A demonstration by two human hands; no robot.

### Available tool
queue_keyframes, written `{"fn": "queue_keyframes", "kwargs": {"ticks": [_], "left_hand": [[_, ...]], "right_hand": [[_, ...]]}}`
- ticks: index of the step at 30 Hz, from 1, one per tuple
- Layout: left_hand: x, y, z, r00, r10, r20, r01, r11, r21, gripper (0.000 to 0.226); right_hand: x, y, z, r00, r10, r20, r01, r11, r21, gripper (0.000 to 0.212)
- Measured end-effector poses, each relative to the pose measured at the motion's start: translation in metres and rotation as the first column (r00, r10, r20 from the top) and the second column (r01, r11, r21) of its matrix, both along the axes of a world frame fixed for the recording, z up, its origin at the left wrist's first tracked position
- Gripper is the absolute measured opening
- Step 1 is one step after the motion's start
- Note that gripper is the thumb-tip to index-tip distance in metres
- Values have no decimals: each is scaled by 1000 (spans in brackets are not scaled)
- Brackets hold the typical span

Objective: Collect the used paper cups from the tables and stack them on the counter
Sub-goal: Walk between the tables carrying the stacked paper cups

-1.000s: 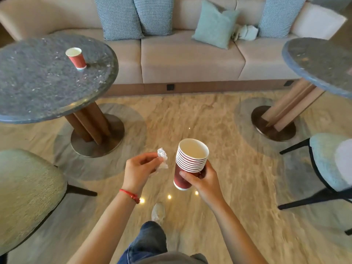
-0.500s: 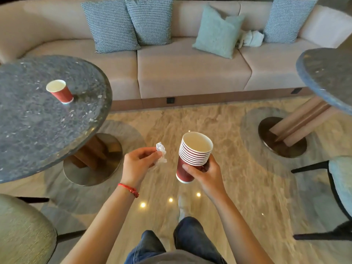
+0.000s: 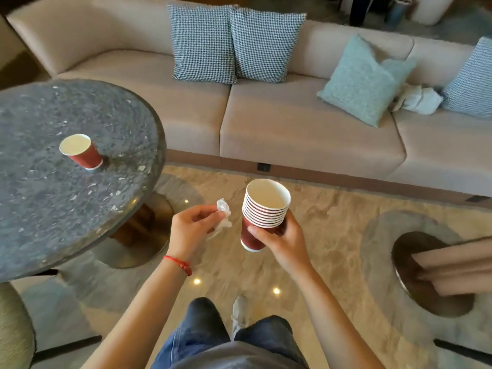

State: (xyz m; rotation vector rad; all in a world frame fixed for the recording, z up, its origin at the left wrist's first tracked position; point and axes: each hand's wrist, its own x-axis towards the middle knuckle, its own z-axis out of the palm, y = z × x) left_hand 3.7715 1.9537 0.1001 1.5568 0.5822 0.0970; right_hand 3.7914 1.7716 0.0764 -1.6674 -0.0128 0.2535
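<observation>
beige sofa (image 3: 292, 123) runs across the back of the room, carrying two checked cushions (image 3: 234, 43), a pale teal cushion (image 3: 359, 81) and a crumpled cloth (image 3: 418, 98) beside it. marbled stone floor (image 3: 332, 235) spreads in front, with small lights reflected in it near the person's jeans (image 3: 202, 328).

at the left stands a round dark speckled counter (image 3: 53, 209) on a metal base. one red paper cup (image 3: 81, 151) sits upright on it, apart from its edge, open mouth up, white inside.

the right hand (image 3: 282, 241) has its grip curled round the lower part of a stack of red paper cups (image 3: 262, 214), held tilted in the air above the floor, with many white rims nested at the top. the left hand (image 3: 191, 230), with a red string bracelet (image 3: 178, 263) on the wrist, pinches a small crumpled clear wrapper (image 3: 223, 211) between thumb and fingertips, just beside the stack but not touching it. both hands are to the right of the counter's edge.
</observation>
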Motion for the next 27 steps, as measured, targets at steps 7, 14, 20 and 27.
{"fn": "queue_keyframes", "kwargs": {"ticks": [7,14,20,27], "left_hand": [[57,28,-4,990,133,-40,-134,991,-6,11],[116,80,-6,973,229,-16,-228,973,28,8],[144,123,-2,928,373,-14,-373,927,-20,12],[142,162,-6,798,602,-25,-603,797,-33,11]], "right_hand": [[85,34,-7,994,108,-36,-107,994,15,64],[169,99,-8,971,237,-18,-237,972,-4,69],[227,159,2,928,373,-1,-373,928,-19,76],[262,227,6,813,581,-14,-581,814,5,68]]}}
